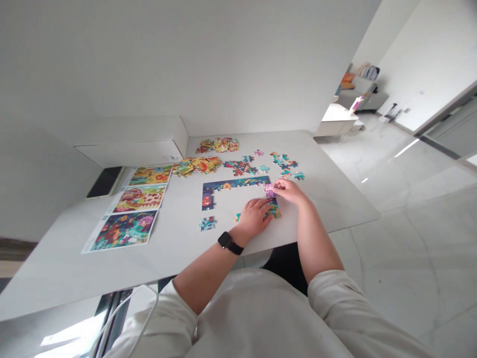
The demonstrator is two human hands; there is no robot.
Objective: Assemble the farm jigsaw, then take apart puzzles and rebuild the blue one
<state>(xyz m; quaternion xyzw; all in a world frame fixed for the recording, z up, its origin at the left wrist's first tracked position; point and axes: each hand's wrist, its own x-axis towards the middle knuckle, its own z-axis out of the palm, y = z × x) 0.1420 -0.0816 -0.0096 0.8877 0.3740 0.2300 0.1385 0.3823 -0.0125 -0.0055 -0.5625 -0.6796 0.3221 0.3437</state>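
the right hand (287,191) pinches a pink puzzle piece (268,188) between its fingers; the left hand (254,217) lies open below the puzzle border (234,183) on the white table (328,199).

Fig., room background, head view | far side: plain white wall (186,64) | far left: white boxy unit (130,151) against the wall | near left: window (70,330) with dark frames, bright daylight | centre: white table (335,199) | far right: grey sofa (363,99) behind low white cabinet (335,119) | right: dark-edged door frame (443,119) | floor: glossy pale veined tile (402,258), streaks of reflected light
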